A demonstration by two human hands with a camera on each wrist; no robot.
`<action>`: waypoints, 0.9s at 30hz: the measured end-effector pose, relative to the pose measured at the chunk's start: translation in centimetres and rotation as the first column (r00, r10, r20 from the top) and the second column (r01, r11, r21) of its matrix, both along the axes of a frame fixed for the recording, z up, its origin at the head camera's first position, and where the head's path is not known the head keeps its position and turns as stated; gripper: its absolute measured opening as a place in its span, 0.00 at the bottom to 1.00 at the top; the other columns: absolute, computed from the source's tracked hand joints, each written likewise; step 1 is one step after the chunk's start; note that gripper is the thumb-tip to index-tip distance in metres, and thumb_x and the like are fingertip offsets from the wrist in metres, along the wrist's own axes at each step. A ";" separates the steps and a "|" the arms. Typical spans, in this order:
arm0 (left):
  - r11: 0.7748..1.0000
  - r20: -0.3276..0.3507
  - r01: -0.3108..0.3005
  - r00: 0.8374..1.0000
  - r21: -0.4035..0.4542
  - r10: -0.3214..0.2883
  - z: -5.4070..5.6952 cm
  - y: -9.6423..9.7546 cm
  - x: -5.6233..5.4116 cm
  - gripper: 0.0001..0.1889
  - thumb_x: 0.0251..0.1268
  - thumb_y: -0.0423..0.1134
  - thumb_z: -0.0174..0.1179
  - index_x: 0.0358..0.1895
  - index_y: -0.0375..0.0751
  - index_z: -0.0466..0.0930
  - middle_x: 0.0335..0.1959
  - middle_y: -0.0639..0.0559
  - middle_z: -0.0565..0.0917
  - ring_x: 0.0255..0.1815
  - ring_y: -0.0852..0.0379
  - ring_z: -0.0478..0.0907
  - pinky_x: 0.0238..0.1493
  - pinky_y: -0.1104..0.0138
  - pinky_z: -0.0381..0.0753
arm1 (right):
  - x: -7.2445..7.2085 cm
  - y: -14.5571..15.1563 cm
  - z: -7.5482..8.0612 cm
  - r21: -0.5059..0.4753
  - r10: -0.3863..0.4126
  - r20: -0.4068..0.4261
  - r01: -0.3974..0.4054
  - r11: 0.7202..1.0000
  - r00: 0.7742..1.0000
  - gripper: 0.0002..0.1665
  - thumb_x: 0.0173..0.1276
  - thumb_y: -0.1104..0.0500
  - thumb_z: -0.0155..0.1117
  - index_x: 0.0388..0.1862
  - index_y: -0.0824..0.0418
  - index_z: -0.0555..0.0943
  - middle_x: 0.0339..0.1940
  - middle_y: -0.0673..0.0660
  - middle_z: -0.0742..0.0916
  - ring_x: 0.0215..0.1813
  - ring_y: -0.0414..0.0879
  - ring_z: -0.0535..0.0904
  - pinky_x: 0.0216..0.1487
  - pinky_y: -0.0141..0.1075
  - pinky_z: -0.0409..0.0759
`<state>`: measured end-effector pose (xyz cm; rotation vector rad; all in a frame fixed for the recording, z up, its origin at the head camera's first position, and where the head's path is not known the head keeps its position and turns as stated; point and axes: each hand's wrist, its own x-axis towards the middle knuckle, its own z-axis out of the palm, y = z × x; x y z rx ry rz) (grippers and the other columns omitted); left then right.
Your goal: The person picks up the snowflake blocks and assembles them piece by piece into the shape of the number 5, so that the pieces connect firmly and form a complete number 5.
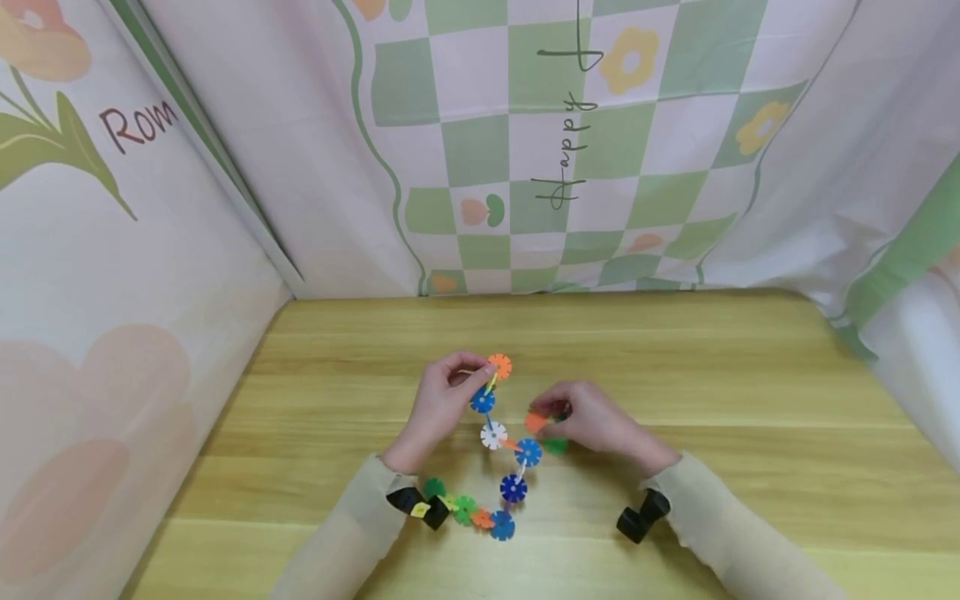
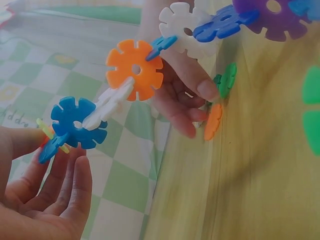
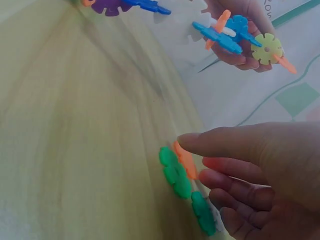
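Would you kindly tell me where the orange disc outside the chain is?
In the head view, the orange disc is just right of the disc chain, at the right hand, with a green disc beside it.

Behind the surface point(image 1: 697, 358) of light wood hangs a white cloth point(image 1: 480, 150) with green-checked print; on the left is another white cloth point(image 1: 195, 258), flower-printed.

The left sleeve point(image 1: 341, 529) and right sleeve point(image 1: 742, 529) are long, plain and pale beige, ending at the wrists and leaving the left hand point(image 1: 441, 402) and right hand point(image 1: 594, 418) bare. A blocky black left wrist camera point(image 1: 436, 512) sits beside a small yellow label point(image 1: 420, 509); the right wrist camera point(image 1: 633, 525) is likewise black.
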<state>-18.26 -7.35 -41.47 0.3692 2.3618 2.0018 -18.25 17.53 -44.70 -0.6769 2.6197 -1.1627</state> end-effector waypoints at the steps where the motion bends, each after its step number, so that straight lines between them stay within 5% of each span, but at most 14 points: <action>1: 1.000 -0.001 0.000 1.000 -0.002 0.000 0.0 0.0 0.0 0.10 0.73 0.44 0.65 0.46 0.40 0.85 0.43 0.51 0.86 0.43 0.54 0.83 0.45 0.60 0.83 | 0.0 0.0 -0.1 0.007 -0.001 -0.005 0.001 1.000 1.000 0.21 0.59 0.60 0.79 0.51 0.62 0.87 0.40 0.49 0.88 0.40 0.43 0.81 0.42 0.37 0.83; 10: 1.000 -0.023 0.000 1.000 -0.018 0.000 -0.1 0.0 0.0 0.09 0.74 0.43 0.64 0.46 0.41 0.85 0.43 0.51 0.85 0.43 0.54 0.83 0.45 0.60 0.83 | 0.0 -0.3 -0.2 0.068 -0.036 -0.016 0.037 0.997 0.999 0.16 0.62 0.58 0.78 0.48 0.60 0.88 0.40 0.48 0.87 0.42 0.42 0.81 0.45 0.40 0.82; 27: 1.000 -0.020 0.008 1.000 -0.019 -0.008 -0.3 0.1 0.0 0.10 0.74 0.43 0.64 0.47 0.40 0.84 0.44 0.51 0.85 0.45 0.54 0.83 0.48 0.60 0.84 | -0.4 -0.8 -0.6 0.033 -0.051 -0.010 0.051 0.998 0.999 0.12 0.60 0.59 0.79 0.41 0.55 0.85 0.34 0.47 0.83 0.36 0.44 0.78 0.37 0.38 0.80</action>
